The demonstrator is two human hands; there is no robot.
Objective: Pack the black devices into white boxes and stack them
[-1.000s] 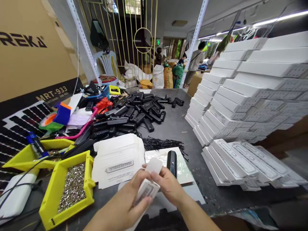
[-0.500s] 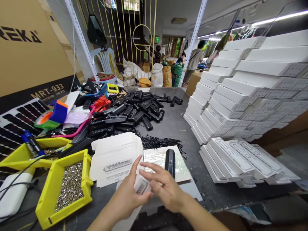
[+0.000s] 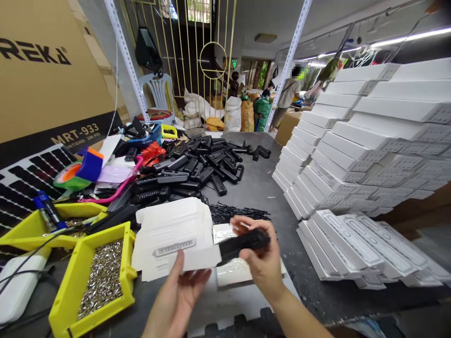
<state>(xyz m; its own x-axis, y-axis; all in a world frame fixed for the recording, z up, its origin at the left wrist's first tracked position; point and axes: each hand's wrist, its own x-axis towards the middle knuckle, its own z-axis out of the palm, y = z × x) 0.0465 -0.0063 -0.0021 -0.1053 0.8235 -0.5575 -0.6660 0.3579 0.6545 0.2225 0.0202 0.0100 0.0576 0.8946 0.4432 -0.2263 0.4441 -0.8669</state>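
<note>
A narrow white box (image 3: 202, 258) lies across the fingers of my left hand (image 3: 178, 293), its thumb on top. My right hand (image 3: 262, 263) grips a black device (image 3: 243, 245), whose left end is at or inside the box's right opening; how deep it sits I cannot tell. Behind the box is a stack of flat printed white cartons (image 3: 172, 225). Under the device lies a shiny pale sheet (image 3: 232, 277). Thin black strips (image 3: 236, 212) are scattered just beyond it.
Yellow bins, one full of small metal parts (image 3: 102, 277), stand at left. Black devices (image 3: 200, 164) are heaped behind. White boxes (image 3: 352, 141) are stacked high at right, with printed ones (image 3: 345, 239) in front. Two people are in the background.
The black device that stood on the shiny sheet is now in my right hand. My left hand has turned the white box sideways, and the two meet end to end.
</note>
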